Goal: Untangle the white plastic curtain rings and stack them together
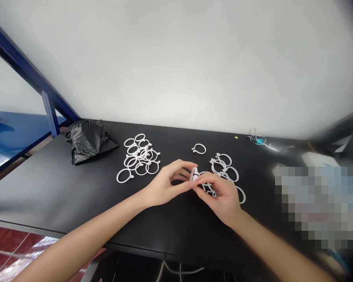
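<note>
My left hand point(167, 182) and my right hand point(220, 194) meet over the black table point(47, 188), both pinching one small white plastic ring clip point(194, 174) between their fingertips. A pile of several white rings point(139, 158) lies to the left of my hands. Another group of white rings point(225, 168) lies just behind and under my right hand. A single white ring point(199, 148) sits alone further back.
A crumpled black plastic bag point(88, 141) rests at the table's back left. A small teal-tinted object with wires point(258, 139) lies near the white wall at the back right. A blue metal frame point(50, 111) stands left. A blurred-out patch covers the right side.
</note>
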{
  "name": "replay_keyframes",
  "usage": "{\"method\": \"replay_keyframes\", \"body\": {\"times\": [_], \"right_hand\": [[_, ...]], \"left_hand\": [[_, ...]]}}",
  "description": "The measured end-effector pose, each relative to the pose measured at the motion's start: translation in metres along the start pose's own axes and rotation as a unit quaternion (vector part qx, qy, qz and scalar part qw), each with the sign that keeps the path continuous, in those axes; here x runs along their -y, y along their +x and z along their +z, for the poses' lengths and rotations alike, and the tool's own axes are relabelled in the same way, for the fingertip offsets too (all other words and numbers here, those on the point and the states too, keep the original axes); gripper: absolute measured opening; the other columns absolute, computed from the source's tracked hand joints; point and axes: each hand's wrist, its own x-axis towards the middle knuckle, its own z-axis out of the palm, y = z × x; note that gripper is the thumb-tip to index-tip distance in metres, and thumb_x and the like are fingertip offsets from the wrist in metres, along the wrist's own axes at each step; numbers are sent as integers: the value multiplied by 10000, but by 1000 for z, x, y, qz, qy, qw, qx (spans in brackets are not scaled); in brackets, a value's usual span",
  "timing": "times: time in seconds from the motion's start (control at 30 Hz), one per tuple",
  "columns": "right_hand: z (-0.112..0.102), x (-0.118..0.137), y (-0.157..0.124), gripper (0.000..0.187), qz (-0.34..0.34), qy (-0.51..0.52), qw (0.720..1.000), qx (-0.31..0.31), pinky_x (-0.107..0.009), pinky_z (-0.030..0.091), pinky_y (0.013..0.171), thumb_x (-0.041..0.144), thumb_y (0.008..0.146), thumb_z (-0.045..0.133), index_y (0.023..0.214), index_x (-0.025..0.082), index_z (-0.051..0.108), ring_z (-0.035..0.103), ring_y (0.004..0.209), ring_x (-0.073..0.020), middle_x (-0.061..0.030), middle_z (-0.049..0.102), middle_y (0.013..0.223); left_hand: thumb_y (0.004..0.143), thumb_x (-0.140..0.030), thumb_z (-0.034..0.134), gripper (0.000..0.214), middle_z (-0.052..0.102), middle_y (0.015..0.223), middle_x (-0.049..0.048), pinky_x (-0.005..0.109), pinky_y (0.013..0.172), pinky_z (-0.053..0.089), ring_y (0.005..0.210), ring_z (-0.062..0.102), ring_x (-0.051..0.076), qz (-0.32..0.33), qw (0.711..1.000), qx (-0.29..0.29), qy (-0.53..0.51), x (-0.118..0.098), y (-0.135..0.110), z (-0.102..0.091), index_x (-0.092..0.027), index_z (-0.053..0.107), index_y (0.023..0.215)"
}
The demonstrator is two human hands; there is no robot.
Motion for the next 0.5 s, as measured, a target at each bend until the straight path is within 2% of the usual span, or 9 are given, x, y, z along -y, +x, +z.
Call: {"method": "replay_keyframes", "body": {"times": [0.2,0.33,0.5], "right_hand": [[0,-1,-4,344,25,19,999,-45,-318,609,775,119,817,683,1120,262,605,694,786,-159,-11,692,903],[-3,-5,-4,200,39,-13,998,-37,-291,594,731,144,864,655,1025,264,670,684,766,-150,-3,702,867],[-5,-8,-3,108,38,-18,999,-26,-316,578,659,171,880,649,943,239,703,682,731,-176,-32,717,845]], "left_hand": [[888,-349,644,290,557,1080,61,261,766,554,827,596,114,0,996,-17,82,-3,0,-2,-204,631,1139],[895,-367,628,299,586,1008,53,249,707,530,752,566,106,21,987,-20,157,-2,-1,-3,-183,636,1130],[914,-356,606,286,615,1001,62,267,752,506,789,573,126,39,976,-11,214,-1,-1,-6,-167,642,1125]]}}
